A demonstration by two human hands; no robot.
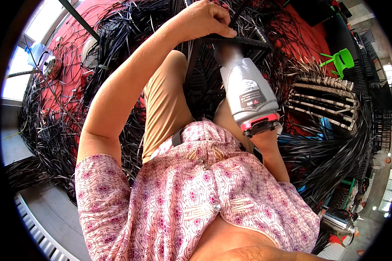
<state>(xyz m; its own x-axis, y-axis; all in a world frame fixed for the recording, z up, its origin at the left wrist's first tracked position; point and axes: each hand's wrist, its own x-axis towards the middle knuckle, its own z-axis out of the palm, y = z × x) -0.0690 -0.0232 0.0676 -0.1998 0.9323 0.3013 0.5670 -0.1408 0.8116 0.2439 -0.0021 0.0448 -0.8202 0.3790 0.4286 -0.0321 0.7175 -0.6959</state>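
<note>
A great tangle of black strips (331, 152) spreads over the scene from 8 o'clock round through 12 to 4, with a red floor (72, 32) showing between the strands at 10 and 1. The person's pink-patterned blouse (191, 187) fills 6 o'clock. At 2 o'clock, above the lap, a grey power tool (250, 95) (its foot end red and black) tilts so that its blurred nose points up toward a dark frame (259, 43) at 1 o'clock. A banded woven piece (322, 104) lies just short of 3 o'clock, near the tool. At 12 the person's left hand (209, 19) curls its fingers, the thumb just at the frame's bar; the blur there makes it impossible to tell whether they are closed on it. Farther out at 2 stands a bright green chair (340, 63), and at 4 lies a metal flask (337, 222). The right hand (265, 137), at 3 o'clock, holds the tool, most of its fingers hidden behind the grey body.
</note>
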